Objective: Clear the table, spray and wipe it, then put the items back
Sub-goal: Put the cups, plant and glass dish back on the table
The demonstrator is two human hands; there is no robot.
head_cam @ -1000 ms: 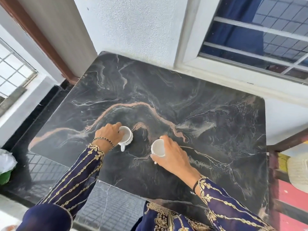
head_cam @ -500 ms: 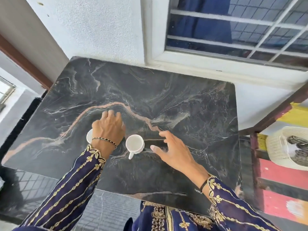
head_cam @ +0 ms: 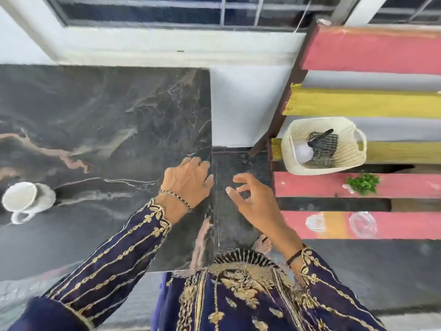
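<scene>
Nearest the camera is the person's dark blue garment with gold embroidery, 2 matching sleeves reaching forward from it. The left hand is palm down at the right edge of the black marble table, fingers relaxed and slightly spread, holding nothing; whether it touches the stone I cannot tell. A thin beaded bracelet circles that wrist. The right hand hangs just beside it, past the table's edge and above the dark floor, with thumb and fingers loosely curved and nothing between them.

Well apart from both hands, far over on the table's left, is 1 white cup, its handle pointing back toward the person.

Further out to the right is a rack of pink and yellow painted wooden slats. A cream woven basket rests on it. Inside lie a white rounded object, a dark striped cloth and on top of the cloth a black piece too small to identify. A green sprig lies on a pink slat near the basket.

Farthest back, a barred window sits above the white wall.
</scene>
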